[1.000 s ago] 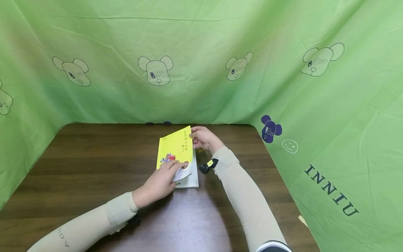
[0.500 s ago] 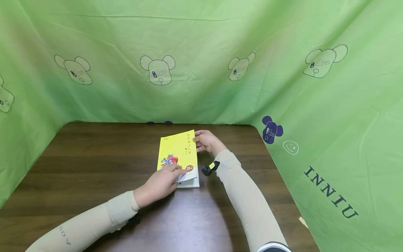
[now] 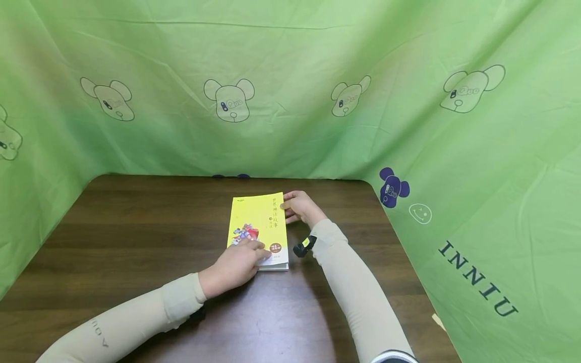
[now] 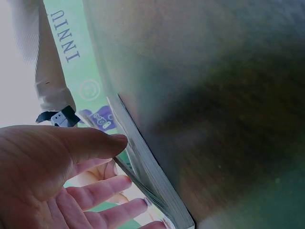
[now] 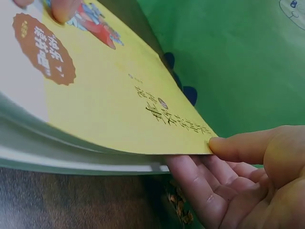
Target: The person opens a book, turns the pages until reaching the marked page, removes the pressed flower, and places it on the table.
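A yellow paperback book [image 3: 256, 217] with a white lower strip and a cartoon figure on its cover lies on the brown wooden table [image 3: 150, 222]. My left hand [image 3: 240, 259] rests on the cover's lower part, fingers stretched out. In the left wrist view the thumb [image 4: 107, 140] is at the lower page edge and the fingers are over the cover. My right hand [image 3: 300, 206] pinches the book's upper right edge, thumb on top and fingers underneath. The right wrist view shows a gap between the lifted cover part and the white pages [image 5: 95, 160] below.
A green cloth [image 3: 281, 146] printed with bear heads hangs behind and beside the table. Small gold shapes [image 5: 179, 202] show on a dark surface under the book's edge. A pale scrap [image 3: 438, 321] is at the table's right edge.
The raised front part of the book has come down, and the cover lies nearly flat. My right hand has moved slightly right and nearer with its edge; the left hand stays on the cover.
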`<state>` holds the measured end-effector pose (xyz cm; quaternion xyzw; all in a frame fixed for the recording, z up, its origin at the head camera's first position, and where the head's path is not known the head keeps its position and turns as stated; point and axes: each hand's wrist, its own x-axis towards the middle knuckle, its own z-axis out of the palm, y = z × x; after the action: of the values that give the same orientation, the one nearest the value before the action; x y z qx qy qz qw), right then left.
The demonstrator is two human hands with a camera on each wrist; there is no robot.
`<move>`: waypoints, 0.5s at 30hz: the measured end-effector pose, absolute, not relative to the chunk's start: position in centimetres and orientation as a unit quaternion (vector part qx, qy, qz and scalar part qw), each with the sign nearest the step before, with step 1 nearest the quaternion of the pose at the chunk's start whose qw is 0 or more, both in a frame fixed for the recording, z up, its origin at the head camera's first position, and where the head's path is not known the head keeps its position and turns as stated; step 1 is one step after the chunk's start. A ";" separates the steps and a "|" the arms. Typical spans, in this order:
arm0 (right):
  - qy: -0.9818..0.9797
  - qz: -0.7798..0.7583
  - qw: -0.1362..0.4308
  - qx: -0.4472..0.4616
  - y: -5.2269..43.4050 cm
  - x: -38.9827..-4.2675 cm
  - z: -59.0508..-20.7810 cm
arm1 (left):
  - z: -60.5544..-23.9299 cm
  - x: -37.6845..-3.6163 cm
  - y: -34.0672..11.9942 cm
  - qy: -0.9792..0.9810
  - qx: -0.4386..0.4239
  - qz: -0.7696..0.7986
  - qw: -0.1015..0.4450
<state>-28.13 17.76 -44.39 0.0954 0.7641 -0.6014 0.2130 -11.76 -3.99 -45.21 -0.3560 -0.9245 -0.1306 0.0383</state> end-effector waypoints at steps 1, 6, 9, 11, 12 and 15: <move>0.764 -0.602 0.211 0.097 17.8 -28.1 -44.4 | -45.2 -11.8 -3.9 -0.925 -0.356 -0.127 0.038; 0.761 -0.608 0.204 0.096 18.0 -28.0 -44.6 | -45.4 -11.8 -3.8 -0.926 -0.357 -0.112 0.044; 0.760 -0.611 0.203 0.093 18.1 -27.9 -44.7 | -45.6 -11.8 -3.7 -0.925 -0.362 -0.102 0.053; 0.759 -0.612 0.201 0.093 18.2 -27.9 -44.7 | -45.6 -11.8 -3.6 -0.925 -0.364 -0.099 0.055; 0.759 -0.613 0.199 0.094 18.2 -27.9 -44.8 | -45.6 -11.8 -3.6 -0.924 -0.365 -0.097 0.056; 0.758 -0.615 0.194 0.101 18.3 -27.9 -44.8 | -45.6 -11.8 -3.5 -0.925 -0.366 -0.093 0.053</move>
<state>-27.95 18.26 -44.81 0.1005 0.7579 -0.6148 0.1937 -11.82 -3.52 -45.63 -0.3657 -0.9246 -0.0932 0.0525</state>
